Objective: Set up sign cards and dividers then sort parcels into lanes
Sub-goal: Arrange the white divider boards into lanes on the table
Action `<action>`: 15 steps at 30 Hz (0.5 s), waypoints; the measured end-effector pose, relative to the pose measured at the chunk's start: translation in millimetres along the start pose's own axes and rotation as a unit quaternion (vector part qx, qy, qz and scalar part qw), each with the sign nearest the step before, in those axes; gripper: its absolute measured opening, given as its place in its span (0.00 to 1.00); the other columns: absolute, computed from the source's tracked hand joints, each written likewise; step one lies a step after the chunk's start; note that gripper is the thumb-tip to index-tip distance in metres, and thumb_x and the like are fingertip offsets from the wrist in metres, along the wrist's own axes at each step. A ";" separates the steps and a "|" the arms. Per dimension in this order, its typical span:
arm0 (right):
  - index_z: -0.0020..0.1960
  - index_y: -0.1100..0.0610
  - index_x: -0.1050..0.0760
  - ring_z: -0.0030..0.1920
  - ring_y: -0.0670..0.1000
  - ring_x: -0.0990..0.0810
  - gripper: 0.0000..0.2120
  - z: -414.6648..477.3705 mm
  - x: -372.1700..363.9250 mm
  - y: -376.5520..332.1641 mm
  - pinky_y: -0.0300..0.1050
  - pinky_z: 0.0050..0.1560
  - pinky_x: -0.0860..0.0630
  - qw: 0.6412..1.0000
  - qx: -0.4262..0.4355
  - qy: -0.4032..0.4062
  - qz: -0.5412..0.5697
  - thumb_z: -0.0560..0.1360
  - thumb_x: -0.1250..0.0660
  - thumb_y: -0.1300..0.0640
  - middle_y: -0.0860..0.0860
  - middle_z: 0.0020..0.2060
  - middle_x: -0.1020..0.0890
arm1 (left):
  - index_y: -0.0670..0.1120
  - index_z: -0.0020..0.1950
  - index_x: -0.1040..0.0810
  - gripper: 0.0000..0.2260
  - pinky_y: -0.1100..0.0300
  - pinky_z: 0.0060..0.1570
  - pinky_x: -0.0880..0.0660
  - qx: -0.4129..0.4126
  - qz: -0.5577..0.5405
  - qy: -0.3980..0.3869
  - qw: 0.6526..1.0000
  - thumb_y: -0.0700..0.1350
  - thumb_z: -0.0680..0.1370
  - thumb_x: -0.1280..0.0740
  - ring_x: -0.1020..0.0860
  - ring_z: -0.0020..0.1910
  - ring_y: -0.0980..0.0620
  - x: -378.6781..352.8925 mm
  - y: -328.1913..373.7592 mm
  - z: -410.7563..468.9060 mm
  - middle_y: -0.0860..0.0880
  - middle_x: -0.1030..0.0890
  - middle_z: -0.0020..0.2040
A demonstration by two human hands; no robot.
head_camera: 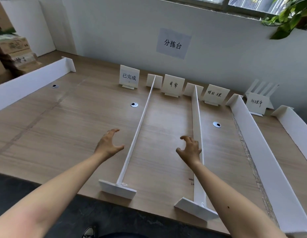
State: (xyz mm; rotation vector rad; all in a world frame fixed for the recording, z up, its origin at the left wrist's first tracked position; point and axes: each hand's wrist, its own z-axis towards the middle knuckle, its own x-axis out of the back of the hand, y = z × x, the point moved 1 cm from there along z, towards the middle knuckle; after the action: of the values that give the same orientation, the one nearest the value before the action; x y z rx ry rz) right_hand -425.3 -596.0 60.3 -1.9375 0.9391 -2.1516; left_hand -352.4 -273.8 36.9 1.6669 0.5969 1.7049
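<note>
Several white foam dividers stand on the wooden table [67, 127], running from the front edge toward the wall. My left hand [109, 145] hovers just left of one thin divider [140, 127], fingers spread and curved, holding nothing. My right hand [190, 149] hovers in the lane between that divider and the second divider [197, 121], also empty. Along the back stand several white sign cards: one [129, 77] at the left, one [173, 85] in the middle lane, one [216, 95] further right, and one [256, 103] at the far right. No parcels are in view.
A long divider [262, 152] bounds the right side, another [296, 124] lies beyond it, and one [29, 79] angles along the far left. Round cable holes [134, 104] dot the table. A paper label [173, 43] hangs on the wall. Stacked cartons [13, 52] sit at the left.
</note>
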 end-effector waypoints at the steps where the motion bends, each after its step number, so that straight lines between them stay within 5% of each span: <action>1: 0.63 0.51 0.29 0.64 0.55 0.32 0.22 3.4 -2.9 -9.6 0.51 0.59 0.36 1.000 0.015 0.000 0.011 0.70 0.31 0.56 0.49 0.63 0.27 | 0.46 0.68 0.30 0.31 0.53 0.62 0.31 0.002 0.008 0.011 1.000 0.45 0.67 0.23 0.28 0.65 0.44 8.0 -3.6 0.6 0.46 0.27 0.66; 11: 0.63 0.58 0.32 0.58 0.57 0.27 0.26 18.7 -50.8 -137.8 0.56 0.59 0.29 0.984 0.123 -0.042 0.121 0.69 0.27 0.59 0.54 0.57 0.27 | 0.48 0.69 0.32 0.34 0.49 0.63 0.30 0.060 0.022 0.104 0.993 0.50 0.66 0.23 0.29 0.65 0.46 114.3 -61.4 -17.4 0.47 0.29 0.67; 15: 0.63 0.57 0.31 0.56 0.55 0.26 0.25 13.5 -85.5 -207.4 0.48 0.55 0.29 0.972 0.177 -0.059 0.139 0.68 0.28 0.61 0.52 0.56 0.26 | 0.48 0.70 0.33 0.35 0.51 0.63 0.30 0.079 0.016 0.137 0.987 0.49 0.67 0.23 0.29 0.65 0.47 171.8 -98.0 -31.6 0.48 0.29 0.67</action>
State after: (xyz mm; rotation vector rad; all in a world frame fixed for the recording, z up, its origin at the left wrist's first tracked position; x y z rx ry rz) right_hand -329.8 -394.6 89.2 -1.6340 0.6979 -1.8723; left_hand -362.3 -78.5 80.2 1.5639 0.8576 1.9714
